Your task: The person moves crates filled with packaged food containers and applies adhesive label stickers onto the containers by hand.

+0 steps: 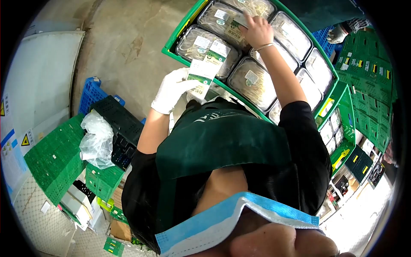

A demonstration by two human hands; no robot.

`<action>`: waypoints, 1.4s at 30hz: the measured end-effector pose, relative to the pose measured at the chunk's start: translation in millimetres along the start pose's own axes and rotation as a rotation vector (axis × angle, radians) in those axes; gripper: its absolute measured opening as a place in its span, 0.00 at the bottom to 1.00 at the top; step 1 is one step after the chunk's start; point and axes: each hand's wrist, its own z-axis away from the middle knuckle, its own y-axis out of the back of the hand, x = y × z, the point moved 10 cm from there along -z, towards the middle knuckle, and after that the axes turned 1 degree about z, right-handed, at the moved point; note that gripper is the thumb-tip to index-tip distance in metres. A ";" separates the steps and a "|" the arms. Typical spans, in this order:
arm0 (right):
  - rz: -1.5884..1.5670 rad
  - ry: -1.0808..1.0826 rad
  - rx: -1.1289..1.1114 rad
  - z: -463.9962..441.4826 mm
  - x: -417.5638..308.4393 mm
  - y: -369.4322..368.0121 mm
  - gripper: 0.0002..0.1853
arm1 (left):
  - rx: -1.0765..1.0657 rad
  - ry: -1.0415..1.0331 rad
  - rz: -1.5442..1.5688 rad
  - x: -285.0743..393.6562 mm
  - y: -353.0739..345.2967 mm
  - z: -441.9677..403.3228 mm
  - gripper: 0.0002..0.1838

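Observation:
My left hand (171,88), in a white glove, grips several overlapping green-and-cream paper labels (200,78). The labels reach over the near edge of a green crate (171,45). Inside the crate sit clear-lidded trays of bean sprouts (252,81) with white stickers. My right hand (258,32) is bare, with a band at the wrist. Its fingers are apart and rest over a back tray, beside another green-and-cream label (235,31) lying on that lid. Part of this label is hidden by the hand.
A gloved hand of another person (337,34) is at the upper right, near stacked green crates (364,85). On the left, a plastic bag (97,139) lies on green and black crates. A blue crate (90,95) stands behind them. Another green crate (347,109) holds packed trays.

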 end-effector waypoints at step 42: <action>-0.725 -0.431 -0.060 110.8 143.6 62.6 0.13 | -0.173 -0.230 -0.459 26.9 -154.2 -31.4 0.07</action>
